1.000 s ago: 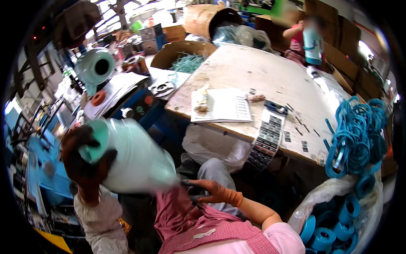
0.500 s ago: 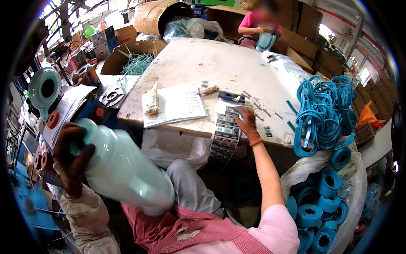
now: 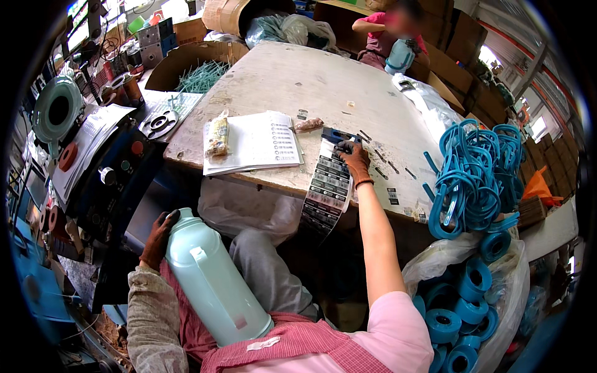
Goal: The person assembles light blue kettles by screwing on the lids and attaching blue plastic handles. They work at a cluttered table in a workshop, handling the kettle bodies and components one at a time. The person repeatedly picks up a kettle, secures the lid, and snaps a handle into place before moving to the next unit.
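Pale stained tabletop underlies the right hand, boxes beyond.

Pale table, its top scuffed and stained. Reading from the middle of the top: papers lie at eight o'clock, close to the near edge; a small brown lump sits at the centre, just beside them; a blue piece lies near it at four o'clock. A label strip at five o'clock droops over the near edge. Dark bits scatter at four o'clock, with loose labels beyond them; white plastic runs along the edge at two o'clock
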Tool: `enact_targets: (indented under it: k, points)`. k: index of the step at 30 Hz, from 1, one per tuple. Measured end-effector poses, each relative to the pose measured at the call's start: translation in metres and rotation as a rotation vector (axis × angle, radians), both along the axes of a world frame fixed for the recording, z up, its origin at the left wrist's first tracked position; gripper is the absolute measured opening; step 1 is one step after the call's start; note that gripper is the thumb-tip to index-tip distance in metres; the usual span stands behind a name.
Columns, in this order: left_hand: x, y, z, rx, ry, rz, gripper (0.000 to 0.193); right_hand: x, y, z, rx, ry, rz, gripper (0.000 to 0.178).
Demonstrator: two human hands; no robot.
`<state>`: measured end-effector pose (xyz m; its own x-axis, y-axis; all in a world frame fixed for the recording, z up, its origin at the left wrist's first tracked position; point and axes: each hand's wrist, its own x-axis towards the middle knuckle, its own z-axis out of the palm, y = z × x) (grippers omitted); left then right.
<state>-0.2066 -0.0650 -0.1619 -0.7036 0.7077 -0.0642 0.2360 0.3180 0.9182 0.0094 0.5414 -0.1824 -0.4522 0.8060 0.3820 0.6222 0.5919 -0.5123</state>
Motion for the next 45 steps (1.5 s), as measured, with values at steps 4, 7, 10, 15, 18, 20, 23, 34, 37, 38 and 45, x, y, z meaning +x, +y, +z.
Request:
enact_targets:
  k: [4, 7, 10, 15, 18, 20, 23, 34, 37, 38, 45]
  points:
    - [0.003, 0.005, 0.007, 0.102, -0.178, 0.069, 0.029, 0.005, 0.002, -0.007, -0.16, 0.099, 0.128, 0.03]
    - [0.01, 0.004, 0.013, 0.338, -0.356, 0.139, 0.028, 0.015, -0.035, 0.031, -0.135, 0.204, 0.185, 0.02]
    - [0.02, -0.005, 0.015, 0.459, -0.2, 0.007, 0.039, 0.034, -0.117, 0.083, 0.238, 0.25, 0.496, 0.02]
    - [0.03, -0.016, 0.008, 0.342, -0.362, 0.279, 0.047, 0.097, -0.319, 0.08, -0.826, 0.135, 1.242, 0.022]
    - [0.031, -0.021, 0.001, 0.422, -0.576, 0.348, 0.048, 0.109, -0.401, 0.061, -1.176, 0.249, 1.379, 0.022]
    - [0.031, -0.026, -0.004, 0.45, -0.66, 0.357, 0.05, 0.114, -0.428, 0.056, -1.224, 0.185, 1.312, 0.033]
    - [0.032, -0.035, -0.01, 0.487, -0.82, 0.358, 0.053, 0.113, -0.438, 0.054, -1.113, 0.17, 1.286, 0.046]
    - [0.04, -0.042, -0.013, 0.523, -0.674, 0.419, 0.05, 0.106, -0.433, 0.055, -0.263, -0.062, 1.248, 0.055]
    - [0.045, -0.049, 0.008, 0.521, -0.66, 0.346, 0.042, 0.062, -0.375, 0.043, -0.045, -0.114, 1.094, 0.042]
    - [0.049, -0.053, 0.019, 0.474, -0.596, 0.416, 0.042, 0.031, -0.351, 0.027, -0.003, -0.01, 1.068, 0.034]
    - [0.062, -0.069, 0.135, 0.578, 0.045, 0.465, 0.048, -0.15, -0.263, -0.14, 0.308, -0.445, 0.844, 0.021]
